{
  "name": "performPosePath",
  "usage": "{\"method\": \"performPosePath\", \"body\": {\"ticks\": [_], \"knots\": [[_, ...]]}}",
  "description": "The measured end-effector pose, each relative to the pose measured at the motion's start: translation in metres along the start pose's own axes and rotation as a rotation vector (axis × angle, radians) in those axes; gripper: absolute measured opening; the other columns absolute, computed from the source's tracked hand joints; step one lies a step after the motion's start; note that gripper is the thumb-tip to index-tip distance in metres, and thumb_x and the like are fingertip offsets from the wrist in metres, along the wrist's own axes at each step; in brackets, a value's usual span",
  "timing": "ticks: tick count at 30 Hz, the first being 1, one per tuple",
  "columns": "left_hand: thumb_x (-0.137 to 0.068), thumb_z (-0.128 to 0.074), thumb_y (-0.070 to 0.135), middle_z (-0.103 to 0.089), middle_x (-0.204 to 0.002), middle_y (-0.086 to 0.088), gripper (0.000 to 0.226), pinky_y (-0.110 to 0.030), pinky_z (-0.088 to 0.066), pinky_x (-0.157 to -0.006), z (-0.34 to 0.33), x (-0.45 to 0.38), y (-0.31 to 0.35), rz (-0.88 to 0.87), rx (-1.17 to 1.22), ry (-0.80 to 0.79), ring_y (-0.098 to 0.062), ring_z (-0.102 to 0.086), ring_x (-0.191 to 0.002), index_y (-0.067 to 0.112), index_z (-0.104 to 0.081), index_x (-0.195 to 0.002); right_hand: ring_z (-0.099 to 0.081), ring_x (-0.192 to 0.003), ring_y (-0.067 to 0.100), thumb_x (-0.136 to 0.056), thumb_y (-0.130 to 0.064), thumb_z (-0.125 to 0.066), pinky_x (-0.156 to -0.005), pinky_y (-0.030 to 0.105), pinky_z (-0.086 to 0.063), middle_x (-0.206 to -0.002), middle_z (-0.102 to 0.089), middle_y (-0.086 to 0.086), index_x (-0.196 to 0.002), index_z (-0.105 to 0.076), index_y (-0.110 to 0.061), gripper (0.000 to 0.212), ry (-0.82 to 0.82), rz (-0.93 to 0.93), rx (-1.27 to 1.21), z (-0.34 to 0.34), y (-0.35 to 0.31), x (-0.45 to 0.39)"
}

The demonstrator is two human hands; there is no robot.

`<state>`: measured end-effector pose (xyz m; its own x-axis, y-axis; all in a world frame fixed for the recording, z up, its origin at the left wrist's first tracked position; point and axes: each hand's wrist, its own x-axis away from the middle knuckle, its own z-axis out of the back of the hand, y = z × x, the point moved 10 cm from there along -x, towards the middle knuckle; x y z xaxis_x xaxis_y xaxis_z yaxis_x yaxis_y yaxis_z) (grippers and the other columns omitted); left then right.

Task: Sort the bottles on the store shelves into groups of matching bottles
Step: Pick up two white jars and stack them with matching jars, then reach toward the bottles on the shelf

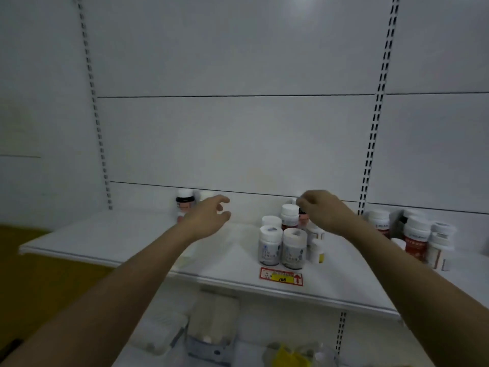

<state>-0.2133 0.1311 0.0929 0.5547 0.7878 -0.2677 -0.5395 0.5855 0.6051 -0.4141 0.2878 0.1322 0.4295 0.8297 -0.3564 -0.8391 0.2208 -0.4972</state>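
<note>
Left hand: fingers loosely spread, holding nothing, hovering near dark bottle at shelf's back edge. Right hand: fingers curled above mid-shelf cluster, near red-labelled bottle; grip or not, cannot tell. Two grey-labelled bottles paired at front edge, above price tag. More red-labelled bottles toward right end.

Advice: lift straight up, avoid toppling tight neighbours; match by label, set beside its like.

Shelf white, left half bare; slotted uprights, white back panel; lower shelf holds blurred goods.
</note>
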Motion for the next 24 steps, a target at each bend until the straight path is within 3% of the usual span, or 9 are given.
{"method": "performPosePath", "body": {"ticks": [3, 9, 14, 18, 24], "knots": [[-0.095, -0.054, 0.033, -0.061, -0.121, 0.001, 0.035, -0.029, -0.045, -0.092, 0.026, 0.028, -0.006, 0.037, -0.155, -0.019, -0.022, -0.058, -0.110, 0.022, -0.056, -0.128, -0.061, -0.083, 0.023, -0.098, -0.033, -0.048, -0.068, 0.029, -0.047, -0.106, -0.068, 0.009, -0.107, -0.067, -0.010, 0.031, -0.091, 0.080, -0.092, -0.024, -0.060, 0.002], [-0.095, -0.052, 0.037, -0.062, -0.126, -0.007, 0.034, -0.034, -0.046, -0.094, 0.060, 0.061, -0.041, 0.096, -0.190, -0.003, -0.025, -0.059, -0.112, 0.020, -0.058, -0.124, -0.064, -0.088, 0.026, -0.096, -0.033, -0.052, -0.084, 0.040, -0.054, -0.096, -0.072, 0.011, -0.098, -0.070, -0.004, 0.034, -0.202, 0.134, -0.048, -0.073, -0.128, 0.022], [-0.096, -0.042, 0.052, -0.060, -0.130, -0.001, 0.042, -0.036, -0.044, -0.095, 0.080, 0.081, -0.085, 0.113, -0.222, -0.004, -0.023, -0.057, -0.114, 0.027, -0.057, -0.127, -0.066, -0.087, 0.033, -0.094, -0.033, -0.051, -0.083, 0.046, -0.055, -0.091, -0.072, 0.017, -0.095, -0.068, 0.001, 0.038, -0.162, 0.060, -0.050, -0.127, -0.167, 0.028], [-0.090, -0.044, 0.060, -0.061, -0.129, 0.003, 0.049, -0.042, -0.045, -0.099, 0.092, 0.098, -0.141, 0.118, -0.233, -0.014, -0.021, -0.056, -0.113, 0.031, -0.055, -0.128, -0.065, -0.086, 0.028, -0.094, -0.032, -0.052, -0.081, 0.039, -0.054, -0.093, -0.070, 0.013, -0.095, -0.069, -0.005, 0.032, -0.160, -0.019, 0.012, -0.195, -0.198, 0.043], [-0.091, -0.046, 0.058, -0.061, -0.126, 0.003, 0.048, -0.038, -0.045, -0.094, 0.136, 0.099, -0.190, 0.047, -0.202, -0.034, -0.020, -0.057, -0.111, 0.029, -0.056, -0.127, -0.065, -0.089, 0.028, -0.093, -0.031, -0.052, -0.082, 0.039, -0.054, -0.098, -0.070, 0.013, -0.098, -0.068, -0.006, 0.030, -0.109, -0.125, 0.083, -0.223, -0.217, 0.045]]}}
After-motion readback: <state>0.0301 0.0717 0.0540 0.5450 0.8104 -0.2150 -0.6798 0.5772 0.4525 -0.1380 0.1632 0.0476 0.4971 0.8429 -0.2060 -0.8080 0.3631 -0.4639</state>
